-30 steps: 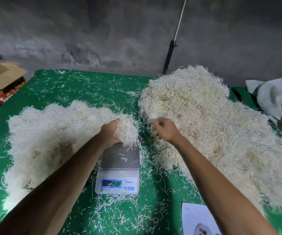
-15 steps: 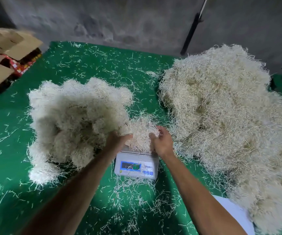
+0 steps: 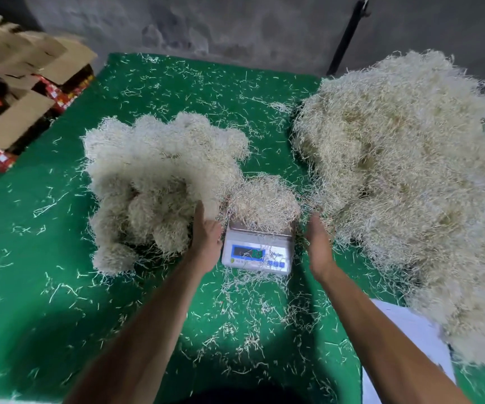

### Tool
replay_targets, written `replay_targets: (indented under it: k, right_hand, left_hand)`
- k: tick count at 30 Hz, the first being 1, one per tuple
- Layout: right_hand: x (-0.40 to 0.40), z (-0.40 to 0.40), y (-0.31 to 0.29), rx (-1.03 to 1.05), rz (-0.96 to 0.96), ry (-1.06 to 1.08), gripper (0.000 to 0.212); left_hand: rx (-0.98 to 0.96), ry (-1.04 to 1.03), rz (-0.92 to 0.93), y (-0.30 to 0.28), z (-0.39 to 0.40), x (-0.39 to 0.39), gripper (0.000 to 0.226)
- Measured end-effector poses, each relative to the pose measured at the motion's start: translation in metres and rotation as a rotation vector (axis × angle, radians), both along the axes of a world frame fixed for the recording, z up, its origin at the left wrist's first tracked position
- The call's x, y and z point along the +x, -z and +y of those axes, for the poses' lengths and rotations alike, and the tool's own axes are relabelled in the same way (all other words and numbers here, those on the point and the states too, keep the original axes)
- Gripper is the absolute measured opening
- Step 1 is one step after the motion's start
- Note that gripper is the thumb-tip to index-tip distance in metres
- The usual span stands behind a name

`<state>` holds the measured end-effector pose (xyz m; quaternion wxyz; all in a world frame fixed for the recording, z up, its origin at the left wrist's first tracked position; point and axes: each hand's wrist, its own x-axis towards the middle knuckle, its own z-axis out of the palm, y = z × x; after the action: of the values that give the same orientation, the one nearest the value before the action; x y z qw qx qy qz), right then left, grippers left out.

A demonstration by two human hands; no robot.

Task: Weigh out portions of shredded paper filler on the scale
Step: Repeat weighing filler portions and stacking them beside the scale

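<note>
On the scale (image 3: 257, 252) pan, dead centre between the hands, sits the weighed clump (image 3: 264, 204) of shredded paper. Left hand (image 3: 206, 237) and right hand (image 3: 318, 243) flank it, fingers straight, holding nothing, about equally near. Portioned heap (image 3: 159, 182) lies left, bulk pile (image 3: 404, 176) right on the green desk (image 3: 45, 287). Readout too small to read.

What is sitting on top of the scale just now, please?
A loose clump of shredded paper rests on the scale, hiding most of its platform. A few strands trail across the display, whose reading is illegible. Both hands are off it.
</note>
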<state>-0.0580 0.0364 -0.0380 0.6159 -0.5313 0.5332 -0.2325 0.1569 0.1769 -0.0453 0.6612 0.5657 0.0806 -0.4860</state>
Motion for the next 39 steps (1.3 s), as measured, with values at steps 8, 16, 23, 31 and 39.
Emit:
replay_targets:
  k: [8, 16, 23, 31, 39]
  right_hand:
    - [-0.020, 0.015, -0.004, 0.144, -0.255, 0.075, 0.091]
    - [-0.017, 0.008, -0.002, 0.141, -0.225, 0.033, 0.103]
    - [0.034, -0.027, -0.007, -0.082, 0.053, 0.227, 0.016]
    - [0.088, -0.038, -0.010, -0.028, -0.022, -0.063, 0.008]
    - [0.079, -0.079, -0.030, -0.225, 0.067, 0.077, 0.037]
  left_hand:
    - [-0.063, 0.044, 0.061, -0.002, 0.009, -0.010, 0.112]
    - [-0.076, 0.027, -0.067, -0.011, -0.004, -0.008, 0.108]
    - [0.266, 0.004, -0.724, -0.025, -0.068, -0.016, 0.065]
    - [0.345, 0.486, -0.757, -0.023, -0.136, -0.023, 0.102]
    - [0.349, 0.513, -0.896, -0.038, -0.156, -0.028, 0.086]
